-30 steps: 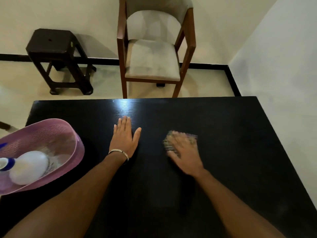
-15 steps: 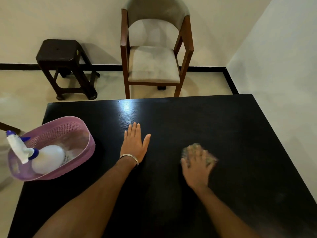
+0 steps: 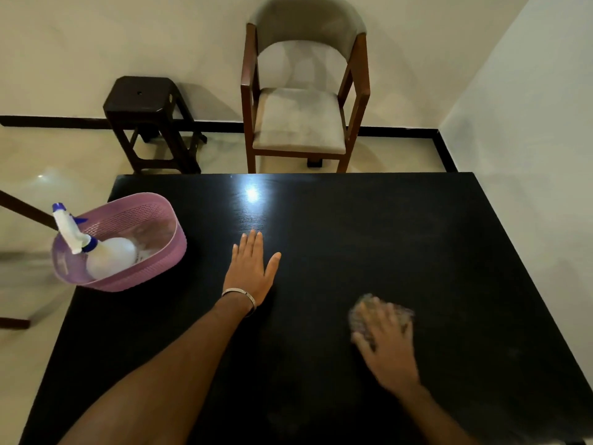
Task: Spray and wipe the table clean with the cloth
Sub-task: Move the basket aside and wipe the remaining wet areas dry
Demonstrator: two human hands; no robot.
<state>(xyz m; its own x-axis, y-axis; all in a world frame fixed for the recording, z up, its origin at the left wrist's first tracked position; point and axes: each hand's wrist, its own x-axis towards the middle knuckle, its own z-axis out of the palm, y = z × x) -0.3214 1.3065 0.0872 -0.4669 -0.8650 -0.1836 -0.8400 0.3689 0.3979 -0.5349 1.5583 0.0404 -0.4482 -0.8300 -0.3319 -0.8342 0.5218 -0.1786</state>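
A black table (image 3: 369, 239) fills the lower view. My right hand (image 3: 388, 351) presses flat on a small patterned cloth (image 3: 364, 311) near the table's right middle; both are blurred with motion and most of the cloth is hidden under the fingers. My left hand (image 3: 252, 271) lies flat, fingers together, on the table's centre, with a metal bangle at the wrist. A white spray bottle (image 3: 106, 256) with a blue-tipped nozzle lies inside a pink basket (image 3: 160, 268) at the table's left edge.
Beyond the far table edge stands a wooden chair (image 3: 301, 120) with a grey seat, and a dark stool (image 3: 147, 120) stands to its left on the pale floor. A white wall (image 3: 529, 155) runs close along the table's right side.
My right hand has slid the cloth to the right and toward me across the table. My left hand has stayed flat in place. The camera view has shifted so the basket sits farther in.
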